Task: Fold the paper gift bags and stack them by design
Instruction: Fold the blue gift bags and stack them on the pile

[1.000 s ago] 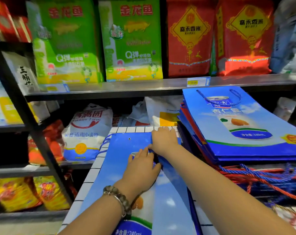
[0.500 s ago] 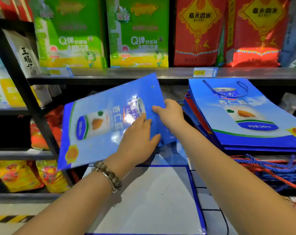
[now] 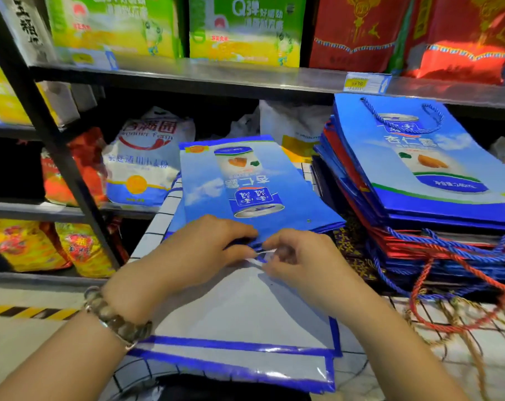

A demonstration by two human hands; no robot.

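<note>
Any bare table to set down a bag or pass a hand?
Bare gridded tabletop right of the blue bag, near corner, up to the loose cords; also a narrow strip along its left edge. Crowded farther right: the bag stack.

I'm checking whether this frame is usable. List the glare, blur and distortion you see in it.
Head view: glare streaks the glossy near border of the blue gift bag; motion blur smears the fingers of the right hand, the left hand is crisper; packages on the top shelf look soft; the wide lens bows that shelf's edge; lower shelves sit in shadow.
</note>
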